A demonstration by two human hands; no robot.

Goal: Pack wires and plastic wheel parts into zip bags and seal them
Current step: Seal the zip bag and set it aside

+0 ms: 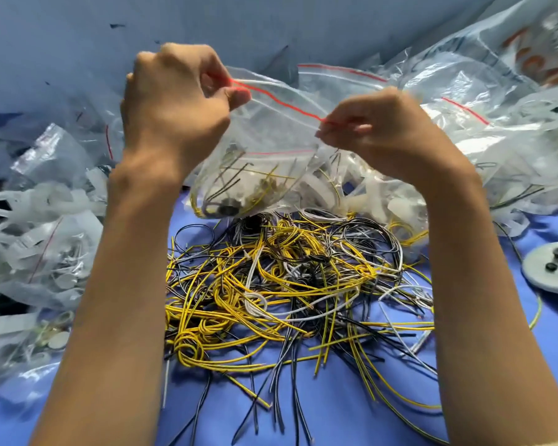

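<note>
Sealing is judged to be the step in hand: a clear, thin plastic zip bag [271, 149] with a red closure strip [284, 103] is held up over a loose tangle of yellow, black and white wires [287, 291] lying in the middle of the blue cloth-covered bench [335, 413]. The left end of the strip is pinched by the curled fingers and thumb of the left hand [174, 101], the right end by those of the right hand [384, 130], so that the mouth is drawn taut between them. A few wires and what may be small dark parts are seen sagging in the bag's bottom, though they are blurred by the film. The bag is expected to be light, limp and slippery, with its load hanging low; hold is best taken on the stiffer strip itself, not on the film. Heaps of filled clear bags [45, 220] are piled along the left edge, and a grey disc [554, 268] with black studs lies at the right edge.
</note>
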